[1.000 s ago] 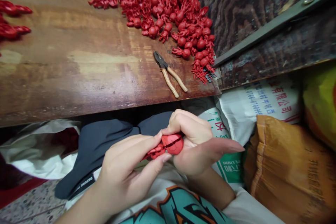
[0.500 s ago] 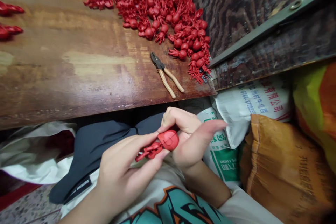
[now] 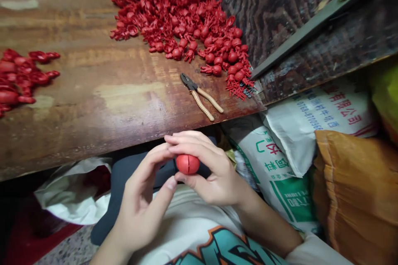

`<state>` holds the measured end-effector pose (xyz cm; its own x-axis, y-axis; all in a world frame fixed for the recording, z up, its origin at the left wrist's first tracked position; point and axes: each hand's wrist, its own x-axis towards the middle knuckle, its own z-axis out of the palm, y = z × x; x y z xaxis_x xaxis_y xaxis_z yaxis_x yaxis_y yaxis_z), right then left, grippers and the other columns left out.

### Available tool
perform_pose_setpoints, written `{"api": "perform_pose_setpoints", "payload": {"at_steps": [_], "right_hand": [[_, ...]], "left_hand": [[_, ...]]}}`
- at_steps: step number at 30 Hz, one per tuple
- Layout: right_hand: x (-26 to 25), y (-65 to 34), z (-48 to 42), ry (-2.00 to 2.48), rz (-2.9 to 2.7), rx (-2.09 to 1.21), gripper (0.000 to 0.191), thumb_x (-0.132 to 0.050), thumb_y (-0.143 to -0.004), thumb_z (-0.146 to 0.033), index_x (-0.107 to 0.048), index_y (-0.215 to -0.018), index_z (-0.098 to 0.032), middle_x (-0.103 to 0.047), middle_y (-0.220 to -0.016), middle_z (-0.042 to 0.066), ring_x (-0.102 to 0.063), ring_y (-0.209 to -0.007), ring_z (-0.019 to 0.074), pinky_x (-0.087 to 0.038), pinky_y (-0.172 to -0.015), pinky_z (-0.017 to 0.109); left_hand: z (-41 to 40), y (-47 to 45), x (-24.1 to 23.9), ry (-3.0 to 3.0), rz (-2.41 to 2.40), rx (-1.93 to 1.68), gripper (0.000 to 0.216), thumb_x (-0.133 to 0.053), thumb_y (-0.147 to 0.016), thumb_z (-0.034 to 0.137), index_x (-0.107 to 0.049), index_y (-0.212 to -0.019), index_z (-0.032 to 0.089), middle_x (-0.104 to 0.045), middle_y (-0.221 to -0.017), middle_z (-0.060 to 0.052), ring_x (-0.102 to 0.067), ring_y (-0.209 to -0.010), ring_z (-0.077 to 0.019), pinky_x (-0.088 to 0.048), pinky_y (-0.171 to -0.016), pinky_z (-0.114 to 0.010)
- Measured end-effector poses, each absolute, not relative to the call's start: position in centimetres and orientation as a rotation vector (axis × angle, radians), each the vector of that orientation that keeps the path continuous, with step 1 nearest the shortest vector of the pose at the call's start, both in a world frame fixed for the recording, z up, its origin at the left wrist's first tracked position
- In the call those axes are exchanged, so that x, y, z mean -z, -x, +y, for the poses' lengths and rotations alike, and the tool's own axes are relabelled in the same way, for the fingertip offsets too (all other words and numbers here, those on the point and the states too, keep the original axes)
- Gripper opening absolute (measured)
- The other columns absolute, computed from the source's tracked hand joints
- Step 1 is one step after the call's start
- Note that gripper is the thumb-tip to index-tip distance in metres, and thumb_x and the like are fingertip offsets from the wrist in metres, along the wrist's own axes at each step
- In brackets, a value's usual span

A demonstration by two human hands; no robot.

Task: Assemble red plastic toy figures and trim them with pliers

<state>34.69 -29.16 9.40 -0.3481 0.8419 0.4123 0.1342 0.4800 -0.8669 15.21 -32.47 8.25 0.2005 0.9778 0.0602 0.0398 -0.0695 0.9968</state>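
Observation:
A red plastic figure (image 3: pixel 187 164) is pinched between the thumb and fingers of my right hand (image 3: pixel 214 169), over my lap just below the table edge. Its rounded part faces up and shows a dark seam; the rest is hidden. My left hand (image 3: pixel 141 192) curves around the near left of it, thumb and fingers apart. The left fingertips meet the right fingers above the figure; whether they touch the figure I cannot tell. Pliers (image 3: pixel 199 95) with tan handles lie on the table beyond my hands. A big pile of similar red figures (image 3: pixel 174 16) covers the back of the table.
A smaller group of red figures (image 3: pixel 18 76) lies at the table's left. A dark wooden board (image 3: pixel 264 16) with a metal strip bounds the right side. White printed sacks (image 3: pixel 292 190) and a brown sack (image 3: pixel 360 190) stand at right. An open white bag (image 3: pixel 77 198) hangs lower left.
The figure has been turned so its rounded part points up. My left hand has let its grip loosen, and my right fingers have closed around the figure. The view has shifted left.

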Motion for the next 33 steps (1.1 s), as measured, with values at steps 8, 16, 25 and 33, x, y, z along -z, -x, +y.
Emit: {"api": "perform_pose_setpoints", "payload": {"at_steps": [8, 16, 25, 33], "right_hand": [[-9.4, -35.5, -29.2, 0.711, -1.978, -1.036, 0.038, -0.061, -0.109, -0.024, -0.059, -0.147, -0.02, -0.065, -0.156, 0.016, -0.05, -0.154, 0.0241, -0.042, -0.13, 0.052], [-8.9, -36.2, -29.0, 0.604, -2.156, -0.921, 0.053, -0.057, -0.111, -0.049, -0.054, -0.157, -0.021, -0.035, -0.178, 0.016, -0.016, -0.17, 0.0315, -0.025, -0.135, 0.059], [-8.7, -33.0, -31.0, 0.692, -1.513, -1.298, 0.059, -0.063, -0.104, -0.065, -0.065, -0.145, -0.021, -0.068, -0.151, 0.015, -0.063, -0.144, 0.027, -0.049, -0.124, 0.047], [-8.7, -31.7, -31.6, 0.692, -1.334, -1.355, 0.051, -0.05, -0.113, -0.057, -0.063, -0.143, -0.018, -0.063, -0.159, 0.017, -0.056, -0.152, 0.027, -0.042, -0.13, 0.05]], "left_hand": [[-31.7, -15.0, -7.9, -1.129, 0.905, -0.936, 0.029, -0.076, -0.098, 0.048, -0.085, -0.122, 0.033, -0.082, -0.127, -0.011, -0.081, -0.111, -0.0309, -0.071, -0.082, -0.038], [-31.6, -14.7, -8.5, -1.025, 0.678, -0.848, 0.034, -0.079, -0.097, 0.047, -0.084, -0.125, 0.03, -0.078, -0.13, -0.013, -0.077, -0.118, -0.0337, -0.066, -0.096, -0.043], [-31.3, -15.6, -7.5, -1.165, 0.975, -1.318, 0.047, -0.103, -0.061, 0.05, -0.074, -0.086, 0.023, -0.073, -0.08, 0.002, -0.069, -0.07, -0.0133, -0.058, -0.062, -0.021], [-31.0, -14.5, -7.7, -1.576, 0.979, -1.285, 0.038, -0.084, -0.086, 0.057, -0.081, -0.11, 0.026, -0.08, -0.097, -0.005, -0.077, -0.09, -0.0229, -0.065, -0.085, -0.041]]}}
